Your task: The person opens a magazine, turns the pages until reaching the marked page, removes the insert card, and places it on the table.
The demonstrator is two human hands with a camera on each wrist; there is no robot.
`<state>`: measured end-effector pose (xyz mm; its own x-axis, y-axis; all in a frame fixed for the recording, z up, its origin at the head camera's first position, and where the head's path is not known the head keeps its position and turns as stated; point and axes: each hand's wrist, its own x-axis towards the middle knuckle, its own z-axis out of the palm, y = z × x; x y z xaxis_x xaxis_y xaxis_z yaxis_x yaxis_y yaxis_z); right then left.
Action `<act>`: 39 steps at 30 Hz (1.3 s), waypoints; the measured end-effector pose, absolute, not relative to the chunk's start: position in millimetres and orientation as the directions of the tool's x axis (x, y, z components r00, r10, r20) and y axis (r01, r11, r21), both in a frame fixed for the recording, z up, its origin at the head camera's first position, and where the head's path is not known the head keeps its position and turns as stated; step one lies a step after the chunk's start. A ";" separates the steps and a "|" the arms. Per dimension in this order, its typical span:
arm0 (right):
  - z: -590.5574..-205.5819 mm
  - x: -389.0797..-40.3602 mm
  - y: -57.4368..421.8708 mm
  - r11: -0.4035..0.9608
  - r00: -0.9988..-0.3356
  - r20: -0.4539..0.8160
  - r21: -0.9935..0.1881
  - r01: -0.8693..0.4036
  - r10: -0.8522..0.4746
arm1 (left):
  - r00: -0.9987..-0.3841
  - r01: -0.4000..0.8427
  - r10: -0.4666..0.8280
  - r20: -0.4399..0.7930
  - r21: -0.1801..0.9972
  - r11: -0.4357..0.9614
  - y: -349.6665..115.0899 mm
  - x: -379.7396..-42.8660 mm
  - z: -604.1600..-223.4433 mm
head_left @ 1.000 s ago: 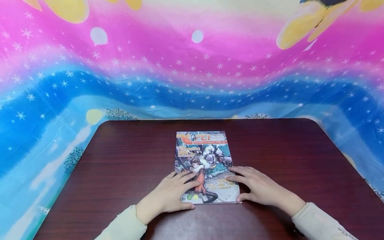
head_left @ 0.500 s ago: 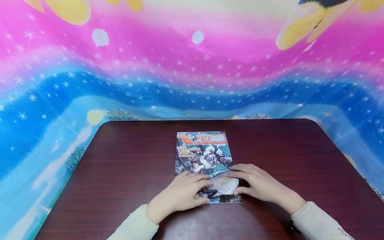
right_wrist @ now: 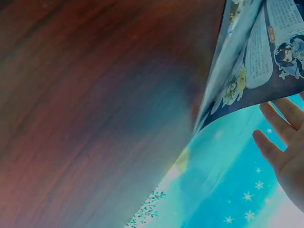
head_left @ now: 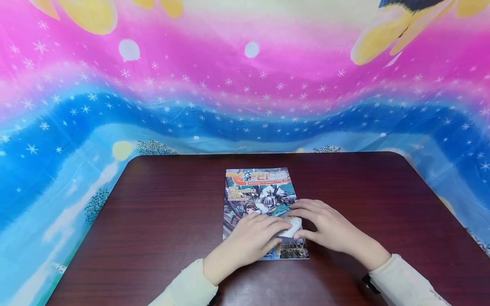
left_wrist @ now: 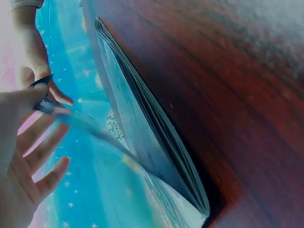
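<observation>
A magazine [head_left: 239,191] with an illustrated cover lies on the table, its near right corner lifted and bent back. My left hand [head_left: 250,238] lies across the lower cover, thumb under the raised edge and fingers on top, pinching it. At the right side, my right hand [head_left: 325,223] has its thumb at the lifted corner and fingers over the cover's edge, holding it up. The page below shows between the hands. In the left wrist view the thin raised cover [left_wrist: 102,133] runs to the hands. The right wrist view shows its printed inside [right_wrist: 259,66].
The dark red-brown wooden table [head_left: 160,212] has rounded far corners. Behind it and along both sides hangs a pink and blue cloth [head_left: 214,114] with snowflakes.
The cover's near right corner has risen and folded back, baring the page beneath. My left hand has slid right across the magazine; my right hand has moved slightly up and left.
</observation>
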<state>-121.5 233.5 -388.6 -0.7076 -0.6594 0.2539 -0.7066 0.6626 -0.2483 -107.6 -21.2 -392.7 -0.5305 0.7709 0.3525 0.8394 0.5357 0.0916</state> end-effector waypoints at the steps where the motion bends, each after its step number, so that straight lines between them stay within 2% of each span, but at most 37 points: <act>1: -387.6 -121.4 233.2 0.664 -0.708 0.257 -0.247 -0.706 -0.658 | -0.532 0.837 0.766 0.360 0.087 0.540 -21.3 -107.5 -392.6; 9: -375.9 -114.2 232.6 0.675 -0.768 0.233 -0.372 -0.637 -0.596 | -0.569 0.812 0.724 0.391 0.125 0.570 -28.4 -104.8 -391.5; 16: -366.7 -110.0 235.1 0.683 -0.793 0.281 -0.404 -0.609 -0.540 | -0.556 0.799 0.648 0.520 0.118 0.590 -40.5 -103.3 -391.1; 22: -370.7 -108.1 238.5 0.704 -0.793 0.305 -0.366 -0.609 -0.527 | -0.553 0.782 0.551 0.625 0.160 0.603 -59.3 -101.7 -388.6; 31: -390.9 -105.6 244.5 0.704 -0.760 0.260 -0.285 -0.650 -0.596 | -0.583 0.723 0.428 0.691 0.201 0.661 -99.9 -93.1 -379.7; 39: -405.3 -99.8 246.2 0.694 -0.732 0.177 -0.234 -0.681 -0.658 | -0.628 0.609 0.285 0.724 0.229 0.759 -135.8 -84.5 -377.7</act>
<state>-99.8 246.2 -405.3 -0.7319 -0.6580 0.1769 -0.6807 0.6943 -0.2337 -84.5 -135.8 -377.7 -0.6282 0.2851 0.7240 0.6090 0.7593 0.2294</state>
